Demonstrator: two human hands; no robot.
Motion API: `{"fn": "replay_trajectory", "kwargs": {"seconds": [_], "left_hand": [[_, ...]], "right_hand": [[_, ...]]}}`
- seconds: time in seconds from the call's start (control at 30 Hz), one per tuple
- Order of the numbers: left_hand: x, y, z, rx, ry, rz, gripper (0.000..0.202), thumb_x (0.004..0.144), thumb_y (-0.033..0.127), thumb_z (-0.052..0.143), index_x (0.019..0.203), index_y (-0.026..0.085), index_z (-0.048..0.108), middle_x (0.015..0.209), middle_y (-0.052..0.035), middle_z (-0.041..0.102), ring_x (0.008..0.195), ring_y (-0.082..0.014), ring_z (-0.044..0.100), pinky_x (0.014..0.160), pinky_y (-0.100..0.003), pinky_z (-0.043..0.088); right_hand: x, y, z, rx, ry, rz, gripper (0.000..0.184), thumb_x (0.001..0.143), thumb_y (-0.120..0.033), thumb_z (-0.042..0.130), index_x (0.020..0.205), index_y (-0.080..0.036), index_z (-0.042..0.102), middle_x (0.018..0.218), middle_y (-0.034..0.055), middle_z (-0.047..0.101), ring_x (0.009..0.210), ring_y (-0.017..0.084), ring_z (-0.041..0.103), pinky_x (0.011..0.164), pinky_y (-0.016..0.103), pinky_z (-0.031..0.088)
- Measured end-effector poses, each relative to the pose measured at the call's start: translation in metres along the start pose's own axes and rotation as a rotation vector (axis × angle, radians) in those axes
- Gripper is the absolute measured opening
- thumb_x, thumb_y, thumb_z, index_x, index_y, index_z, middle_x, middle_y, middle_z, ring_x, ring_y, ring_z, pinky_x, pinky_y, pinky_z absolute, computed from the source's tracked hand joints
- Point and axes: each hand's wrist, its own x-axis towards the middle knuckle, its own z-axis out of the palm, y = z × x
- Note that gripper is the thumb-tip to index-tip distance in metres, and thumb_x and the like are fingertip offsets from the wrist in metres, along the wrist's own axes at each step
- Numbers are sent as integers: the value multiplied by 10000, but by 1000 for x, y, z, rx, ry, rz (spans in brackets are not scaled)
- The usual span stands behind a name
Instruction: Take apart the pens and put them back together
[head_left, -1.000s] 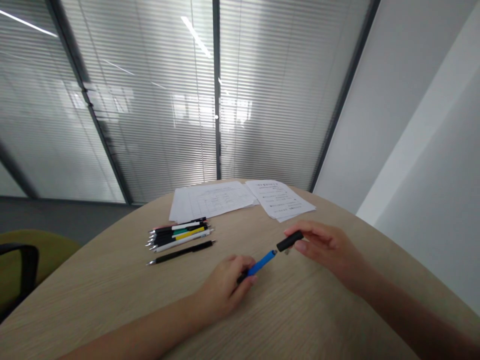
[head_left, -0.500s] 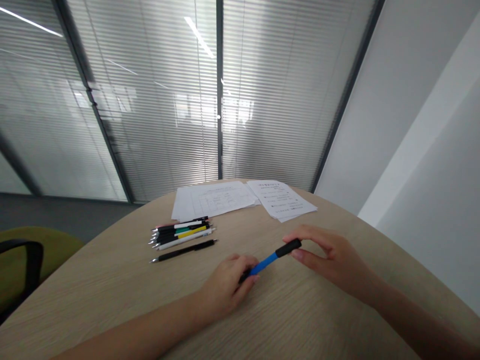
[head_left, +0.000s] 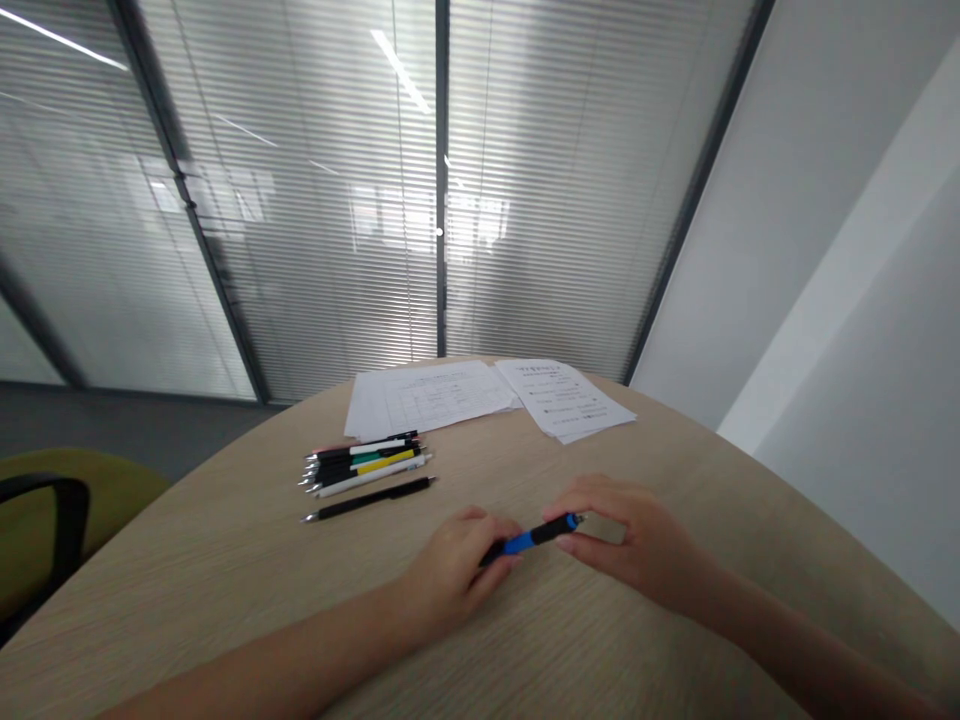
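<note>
A blue pen with black ends (head_left: 519, 543) is held above the table between my two hands. My left hand (head_left: 461, 560) is closed around its rear part, hiding that end. The thumb and fingers of my right hand (head_left: 630, 535) pinch the black grip at the front. Beyond the grip, a blue ring and a small metal tip stick out. Left of the hands lies a single black pen (head_left: 367, 499). Just behind it is a bundle of several pens (head_left: 365, 467) in white, black, yellow and green, side by side.
Printed paper sheets (head_left: 427, 397) lie at the far side of the round wooden table (head_left: 225, 560), with another stack of printed sheets (head_left: 562, 400) to their right. A green chair with a black armrest (head_left: 75, 520) stands at the left. Glass panels with blinds rise behind.
My right hand has moved left and slightly down along the pen. The pen's front end is lower, and its blue ring and metal tip now show.
</note>
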Motion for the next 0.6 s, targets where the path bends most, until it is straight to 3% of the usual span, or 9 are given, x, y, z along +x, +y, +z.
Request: {"fn": "replay_trajectory", "kwargs": {"seconds": [0.2,0.3,0.4,0.47,0.6], "left_hand": [[0,1,0,3,-6,3,172,822,235,379,910,166,510,783,-64,609,690,-167,515,668,-285,404],[0,0,1,-32,16,-66,162,814,243,391,907,180,507,799,-56,605,723,-173,517,685,-295,407],[1,-3,2,-90,62,-160,152,804,250,401,911,192,492,810,-46,596,773,-184,524,698,-308,413],[2,-5,3,-134,79,-201,144,807,253,393,905,193,480,776,-35,591,761,-182,532,693,-310,420],[3,-6,3,-221,83,-246,123,820,249,372,875,186,461,694,-5,568,636,-147,539,641,-282,432]], "right_hand": [[1,-2,1,58,-40,66,132,729,-204,515,821,-210,610,764,16,647,729,147,584,696,268,442],[3,3,-8,43,-89,93,296,706,-206,542,1002,-220,555,864,25,635,804,160,577,759,298,436],[3,21,-20,-31,-139,147,544,673,-201,583,1190,-199,415,1025,63,587,918,180,543,832,342,409],[2,40,-24,-157,-177,175,503,655,-165,589,1144,-182,474,1113,88,540,992,201,502,877,362,375],[0,77,-17,-288,-285,206,394,632,-125,587,1025,-153,576,1084,106,547,1027,228,480,900,359,354]]}}
